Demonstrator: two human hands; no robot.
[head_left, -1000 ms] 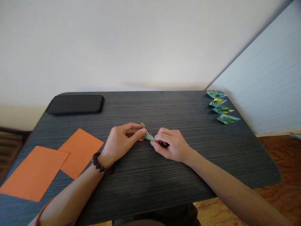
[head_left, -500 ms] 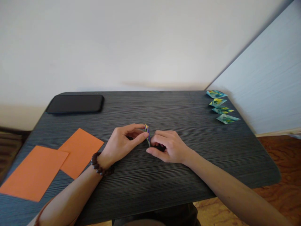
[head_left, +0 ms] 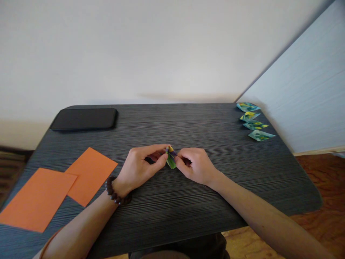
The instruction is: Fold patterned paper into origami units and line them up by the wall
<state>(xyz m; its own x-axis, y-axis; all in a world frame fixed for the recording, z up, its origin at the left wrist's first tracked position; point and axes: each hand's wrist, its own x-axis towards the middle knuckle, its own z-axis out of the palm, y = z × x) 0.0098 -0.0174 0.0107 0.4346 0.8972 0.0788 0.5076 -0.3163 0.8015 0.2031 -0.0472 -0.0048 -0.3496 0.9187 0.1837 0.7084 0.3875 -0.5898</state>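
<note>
A small folded paper piece (head_left: 171, 161), patterned in green, yellow and purple, is held just above the middle of the table. My left hand (head_left: 142, 162), with a dark bead bracelet at the wrist, pinches its left side between thumb and fingers. On the other side, my right hand (head_left: 196, 165) is closed with thumb and forefinger on the paper's right edge. The fingertips cover parts of the folds.
Two overlapping orange paper sheets, one in front (head_left: 37, 199) and one behind (head_left: 91, 176), lie at the left. A black phone (head_left: 84, 119) rests at the back left. Several folded patterned paper pieces (head_left: 255, 125) line the right edge of the dark table (head_left: 172, 216).
The paper piece has turned from edge-on so that its green face shows. My right thumb and forefinger have come up onto its right edge.
</note>
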